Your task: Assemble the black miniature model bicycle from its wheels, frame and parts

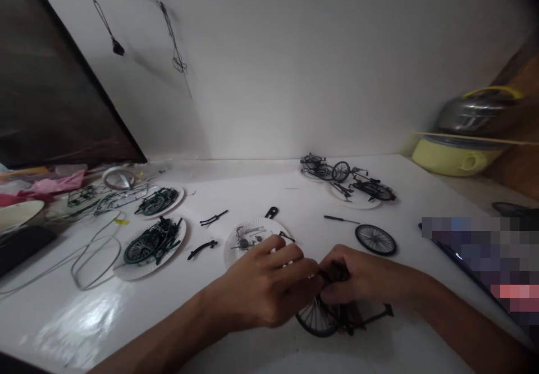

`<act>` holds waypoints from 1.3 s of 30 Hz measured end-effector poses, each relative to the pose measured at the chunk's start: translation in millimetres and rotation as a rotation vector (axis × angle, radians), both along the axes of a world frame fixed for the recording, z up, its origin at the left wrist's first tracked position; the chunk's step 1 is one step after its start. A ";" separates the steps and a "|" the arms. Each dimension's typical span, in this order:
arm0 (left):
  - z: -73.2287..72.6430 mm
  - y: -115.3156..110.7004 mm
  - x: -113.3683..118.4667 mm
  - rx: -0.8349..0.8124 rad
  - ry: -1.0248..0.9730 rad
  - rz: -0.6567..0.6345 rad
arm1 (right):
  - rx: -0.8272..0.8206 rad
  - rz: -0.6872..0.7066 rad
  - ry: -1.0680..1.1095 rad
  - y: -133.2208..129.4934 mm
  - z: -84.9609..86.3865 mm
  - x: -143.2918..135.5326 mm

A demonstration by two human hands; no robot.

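Note:
A dark model bicycle [320, 320] with one spoked wheel showing is between my hands near the front of the table. My right hand [366, 276] is closed around its frame from the right. From the left, my left hand [269, 287] has its fingers pinched on the bicycle just above the wheel; its fingertips are partly hidden. Behind my left hand, a white paper plate [231, 245] holds small metal parts. A loose spoked wheel [376, 240] lies beyond my right hand, with a thin screwdriver [340, 219] beside it.
Two curved black parts, a fender [202, 249] and a fork-like piece [214, 218], lie left of centre. Plates of model bicycle parts stand at left [130, 273] and back right [362, 201]. A screen [54, 82], a yellow pot [458, 155] and a blurred-out device [480, 273] flank the table.

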State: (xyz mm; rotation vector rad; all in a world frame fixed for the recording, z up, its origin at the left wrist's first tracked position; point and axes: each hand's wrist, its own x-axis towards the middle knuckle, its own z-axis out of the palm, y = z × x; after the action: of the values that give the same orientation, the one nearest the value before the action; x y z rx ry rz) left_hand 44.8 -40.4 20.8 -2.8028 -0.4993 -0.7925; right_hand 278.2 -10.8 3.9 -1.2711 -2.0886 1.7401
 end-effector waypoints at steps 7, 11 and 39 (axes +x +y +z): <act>14.3 36.7 -48.9 0.063 -0.009 0.327 | -0.186 -0.051 0.050 -5.1 2.3 -0.2; 8.1 60.3 -76.6 -0.085 0.136 0.535 | -0.186 -0.074 0.039 -4.8 1.6 0.5; -11.2 57.2 -58.3 -0.346 0.017 0.423 | -0.242 -0.017 0.077 0.1 2.1 1.0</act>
State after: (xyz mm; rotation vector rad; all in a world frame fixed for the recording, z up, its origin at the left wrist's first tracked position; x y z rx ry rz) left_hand -13.5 16.8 9.5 -2.8291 -1.2819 -0.6379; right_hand 279.2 -10.7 6.1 -1.2523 -1.8653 2.0498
